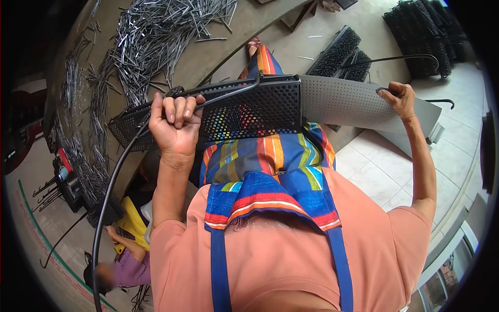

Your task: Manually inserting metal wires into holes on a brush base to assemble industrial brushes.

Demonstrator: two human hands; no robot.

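Across my lap lies a black perforated panel (218,117), with a row of round holes showing my striped apron behind it. A curved grey perforated sheet (343,99) extends from its right end. My left hand (176,117) is closed over the panel's left part, palm up and fingers curled. What those fingers hold is hidden. A long black hooked rod (117,166) passes behind this hand, its hook at the panel's top edge. My right hand (399,101) grips the sheet's upper edge near its right end, with a small dark patch at the thumb tip.
A heap of thin dark strips (150,47) covers the curved table (249,31) ahead on the left. Black bristly pieces (338,49) lie beyond the sheet, with a stack (426,36) at far right. Another person's purple sleeve (132,268) shows at lower left.
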